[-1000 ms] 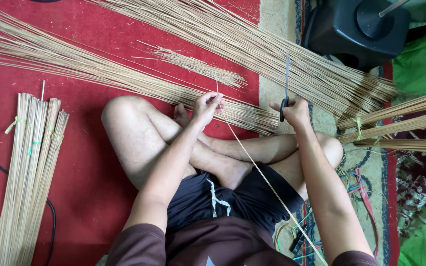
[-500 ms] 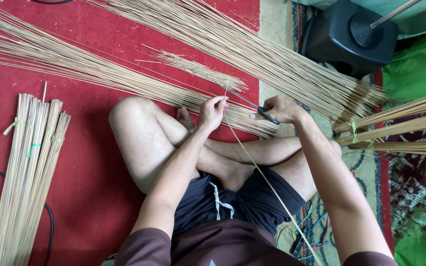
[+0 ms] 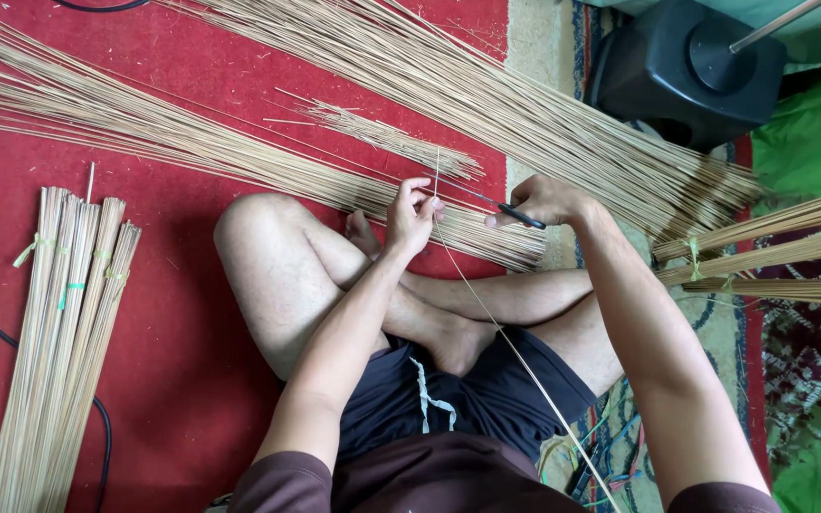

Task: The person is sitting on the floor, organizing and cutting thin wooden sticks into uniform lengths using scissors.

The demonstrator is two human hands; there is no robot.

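Pale, thin stick (image 3: 486, 313) is pinched between the closed fingertips of the left hand (image 3: 410, 217), running from that pinch back across the lap. Just right of it, the right hand (image 3: 545, 201) is clenched around a dark-handled blade (image 3: 515, 215) pointing toward the stick.

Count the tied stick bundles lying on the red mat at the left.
4, side by side: first bundle, second bundle, third bundle, fourth bundle. They overlap lower down, so another may be hidden.
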